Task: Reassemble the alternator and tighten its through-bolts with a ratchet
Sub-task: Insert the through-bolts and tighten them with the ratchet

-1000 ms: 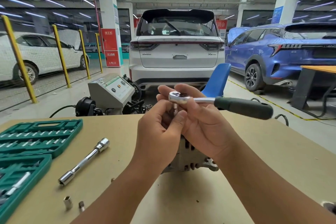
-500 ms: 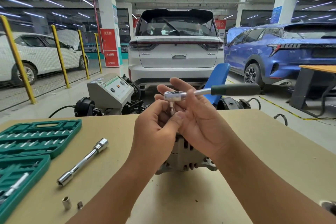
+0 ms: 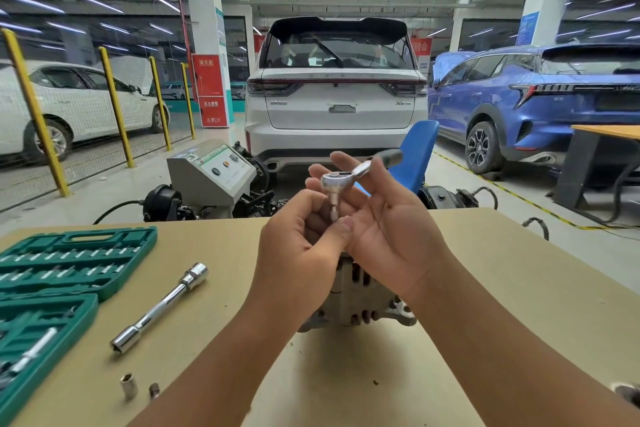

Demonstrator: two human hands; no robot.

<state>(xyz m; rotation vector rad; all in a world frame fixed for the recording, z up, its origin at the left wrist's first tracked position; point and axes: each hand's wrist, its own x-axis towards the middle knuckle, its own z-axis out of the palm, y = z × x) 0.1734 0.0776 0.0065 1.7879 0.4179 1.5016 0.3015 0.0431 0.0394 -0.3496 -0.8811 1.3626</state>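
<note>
Alternator (image 3: 356, 302) sits on tabletop (image 3: 519, 288) at lower centre of frame, mostly hidden behind both wrists; ribbed grey housing and a mounting ear visible at its right.
Ratchet (image 3: 334, 180) held above it at centre frame, chrome head facing up, short drive stub with small socket (image 3: 334, 210) pointing down. Handle angles toward upper right, motion-blurred.
Left hand (image 3: 298, 253) curled, thumb and fingertips pinching the socket just under the ratchet head: grip clenched on the socket.
Right hand (image 3: 388, 229) behind and right of the head, palm toward camera, fingers spread and extended; head rests against the fingers. Grip released, more cradling than clamping.
Left of alternator, well apart: chrome double-ended socket wrench (image 3: 161, 307) lying diagonally on tabletop.
Lower left: one loose socket (image 3: 128, 385) standing upright, a smaller dark bit (image 3: 154, 391) just beside it.
Left edge: open green tool case (image 3: 69, 263), two halves, rows of bits in upper half.
Beyond tabletop: grey test console (image 3: 211, 173) centre left, blue chair back (image 3: 415, 152) right of centre, white SUV (image 3: 336, 94) behind, blue SUV (image 3: 536, 100) at right, yellow fence posts (image 3: 34, 111) at left.
</note>
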